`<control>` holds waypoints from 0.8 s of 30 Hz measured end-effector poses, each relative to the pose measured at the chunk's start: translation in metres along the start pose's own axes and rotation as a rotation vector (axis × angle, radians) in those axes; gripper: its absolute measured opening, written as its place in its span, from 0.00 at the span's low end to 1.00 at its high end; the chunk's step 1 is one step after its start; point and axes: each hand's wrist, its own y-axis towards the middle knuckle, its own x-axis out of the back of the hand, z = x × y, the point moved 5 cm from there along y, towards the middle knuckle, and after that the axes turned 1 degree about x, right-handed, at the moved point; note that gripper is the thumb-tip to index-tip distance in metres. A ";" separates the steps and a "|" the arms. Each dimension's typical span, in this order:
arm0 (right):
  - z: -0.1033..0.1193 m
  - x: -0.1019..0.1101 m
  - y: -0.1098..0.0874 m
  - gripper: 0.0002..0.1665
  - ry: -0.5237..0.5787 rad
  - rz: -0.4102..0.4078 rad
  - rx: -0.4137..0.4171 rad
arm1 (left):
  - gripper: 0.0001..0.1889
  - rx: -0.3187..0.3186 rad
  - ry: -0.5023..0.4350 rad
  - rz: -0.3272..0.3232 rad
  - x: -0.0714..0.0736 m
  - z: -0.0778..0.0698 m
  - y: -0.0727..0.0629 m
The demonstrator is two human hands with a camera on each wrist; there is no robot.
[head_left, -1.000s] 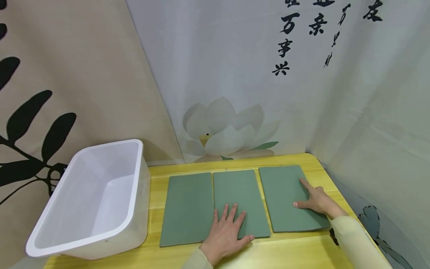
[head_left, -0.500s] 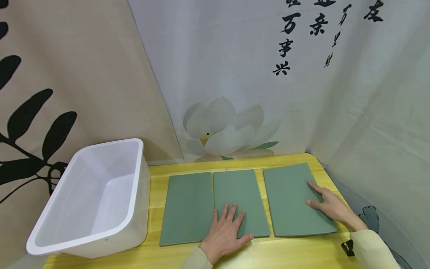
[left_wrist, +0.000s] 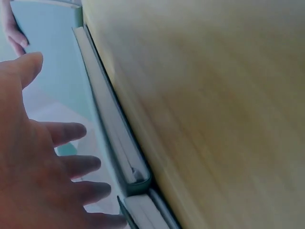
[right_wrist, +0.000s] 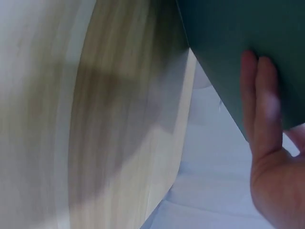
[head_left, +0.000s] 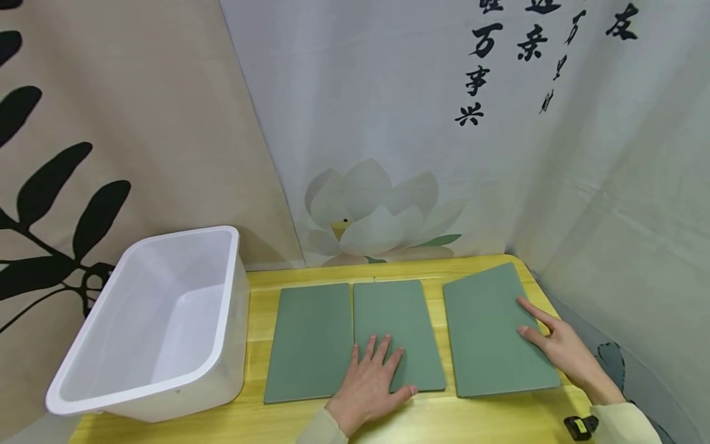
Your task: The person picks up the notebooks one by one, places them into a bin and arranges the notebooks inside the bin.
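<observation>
the left hand (head_left: 368, 385), its fingers spread, rests on the middle green book (head_left: 395, 314), which lies beside the left green book (head_left: 310, 342) on the yellow table (head_left: 471, 425). the right hand (head_left: 567, 348) pinches the tilted right green book (head_left: 488, 333) by its outer edge, thumb above, 2 visible fingers together beneath.

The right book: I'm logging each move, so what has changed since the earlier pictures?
The right book has moved rightward, widening its gap from the middle book, and is more askew; the right hand moved with it, still holding its right side. Nothing was let go. The left hand stays spread over the middle book; the left book and tub stayed put.
</observation>
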 end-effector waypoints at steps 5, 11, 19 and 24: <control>0.003 0.002 -0.006 0.45 0.068 -0.043 -0.019 | 0.41 0.000 -0.004 -0.047 0.015 0.004 -0.007; 0.013 0.005 -0.013 0.43 0.140 -0.117 0.011 | 0.42 0.009 -0.043 -0.186 0.055 0.016 -0.029; 0.031 -0.003 -0.018 0.40 0.215 -0.239 0.087 | 0.41 0.003 -0.003 -0.515 0.123 0.048 -0.079; 0.049 -0.012 -0.019 0.39 0.292 -0.261 0.160 | 0.40 0.012 0.040 -0.680 0.158 0.073 -0.115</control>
